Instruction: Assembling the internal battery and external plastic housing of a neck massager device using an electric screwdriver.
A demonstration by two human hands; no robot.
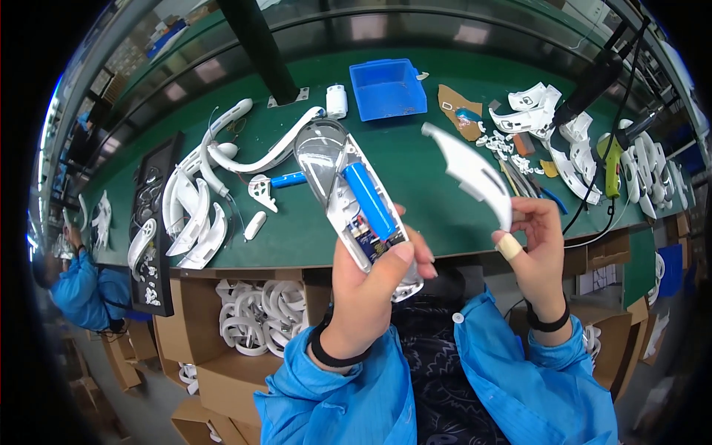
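My left hand (367, 278) is closed around the lower end of an opened white device housing (339, 215), its thumb over the edge. The housing is tilted, with a smoky clear cup (320, 152) at its far end. Inside it lie a blue cylindrical battery (369, 200) and a small circuit board (363, 236) with wires. In my right hand (538, 248), a curved white plastic shell (473, 176) is pinched by its near end, held apart from the housing. A pale wrap covers the right thumb.
Curved white parts (194, 211) and a black tray (152, 278) lie left. A blue bin (387, 89) stands at the back. Right are small white pieces (500, 144), pliers (552, 199), a green electric screwdriver (612, 167) and shells (644, 167). A co-worker (81, 285) sits far left.
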